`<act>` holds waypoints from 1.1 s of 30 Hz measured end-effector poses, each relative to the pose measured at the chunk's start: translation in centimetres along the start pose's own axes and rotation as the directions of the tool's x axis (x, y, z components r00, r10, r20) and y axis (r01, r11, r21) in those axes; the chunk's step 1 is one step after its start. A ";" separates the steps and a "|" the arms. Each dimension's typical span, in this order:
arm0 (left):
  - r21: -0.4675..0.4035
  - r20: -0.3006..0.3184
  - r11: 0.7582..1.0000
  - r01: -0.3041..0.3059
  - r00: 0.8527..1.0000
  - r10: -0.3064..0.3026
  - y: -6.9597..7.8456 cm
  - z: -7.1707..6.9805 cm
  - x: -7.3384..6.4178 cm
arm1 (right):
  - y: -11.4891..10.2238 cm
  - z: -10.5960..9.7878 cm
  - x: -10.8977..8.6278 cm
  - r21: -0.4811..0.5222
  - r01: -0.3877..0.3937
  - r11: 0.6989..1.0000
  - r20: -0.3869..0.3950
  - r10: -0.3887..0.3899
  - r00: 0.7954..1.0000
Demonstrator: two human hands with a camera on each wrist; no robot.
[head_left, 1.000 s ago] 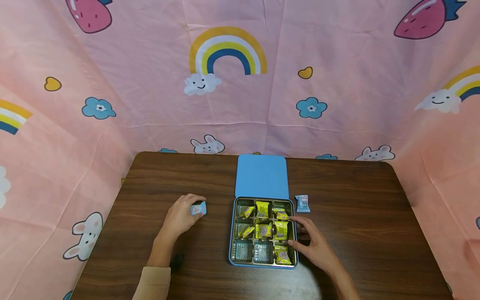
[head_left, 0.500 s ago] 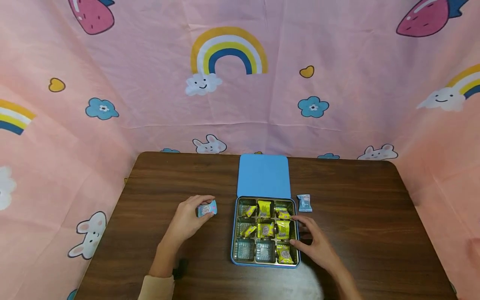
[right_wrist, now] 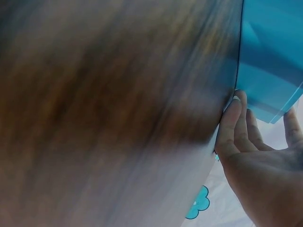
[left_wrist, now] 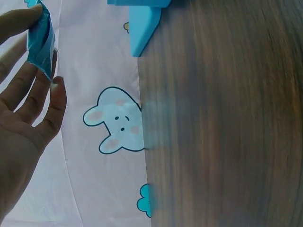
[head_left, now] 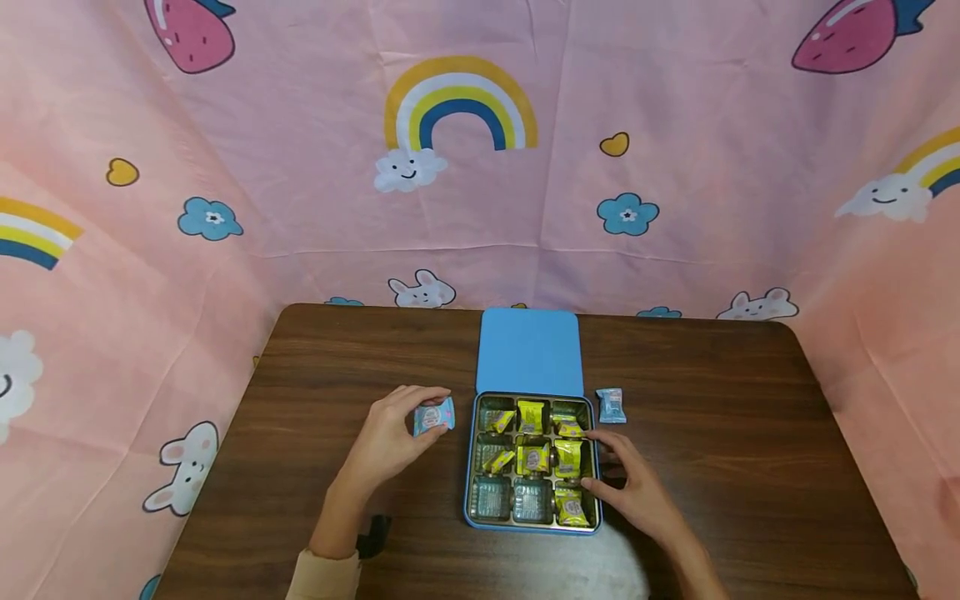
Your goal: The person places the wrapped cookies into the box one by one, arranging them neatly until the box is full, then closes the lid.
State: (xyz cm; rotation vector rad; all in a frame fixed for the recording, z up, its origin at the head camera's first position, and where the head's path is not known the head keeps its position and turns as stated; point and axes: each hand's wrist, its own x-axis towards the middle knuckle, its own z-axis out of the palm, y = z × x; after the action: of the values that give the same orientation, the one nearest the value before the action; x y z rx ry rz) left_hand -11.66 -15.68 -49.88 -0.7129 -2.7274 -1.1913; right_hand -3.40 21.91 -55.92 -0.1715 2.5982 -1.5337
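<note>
Between thumb and fingertips, my left hand [head_left: 393, 433] pinches a small light-blue wrapped candy [head_left: 433, 417], held just left of the tin. The left wrist view shows the candy's blue wrapper [left_wrist: 41, 42] edge-on among the fingers. A blue hinged tin [head_left: 468, 500] lies open, its divided tray facing up. Yellow wrapped candies [head_left: 533, 458] sit in the back and middle rows and in the front right compartment. My right hand [head_left: 637, 487] rests against the tin's right side, thumb and index tips at the rim. In the right wrist view, its fairly straight fingers touch the blue side wall [right_wrist: 270, 61].
A second light-blue wrapped candy [head_left: 611, 406] lies on the brown wooden table [head_left: 697, 400], right of the tin near the hinge. The tin's blue lid [head_left: 529, 352] is folded back toward the far edge. A pink patterned cloth [head_left: 480, 208] hangs behind the table.
My left hand has moved right with the blue candy, from well left of the tin to close beside it. The right hand stays at the tin's right rim.
</note>
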 end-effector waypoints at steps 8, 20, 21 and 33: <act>-0.055 0.030 0.987 -0.152 0.988 0.154 1.5 2.1 -0.3 | -0.1 0.0 -0.2 -0.023 -0.004 1.000 -0.001 0.004 1.000; -0.095 0.059 0.973 -0.208 0.975 0.214 2.9 3.4 -0.8 | 0.0 0.0 -0.2 -0.008 0.021 1.000 0.001 -0.021 1.000; -0.097 0.058 0.972 -0.212 0.974 0.219 2.9 3.5 -0.8 | -0.1 0.0 -0.1 -0.004 0.021 1.000 0.002 -0.021 1.000; -0.143 0.073 0.972 -0.184 0.978 0.196 4.2 4.6 -2.0 | -0.2 -0.1 0.0 -0.001 -0.008 1.000 0.007 0.008 1.000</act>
State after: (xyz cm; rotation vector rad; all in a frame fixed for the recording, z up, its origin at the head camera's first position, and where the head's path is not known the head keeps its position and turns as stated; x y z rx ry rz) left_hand -7.48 -10.67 -50.77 -1.0399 -2.5893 -1.3392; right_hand -3.41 21.84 -55.68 -0.1661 2.5911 -1.5266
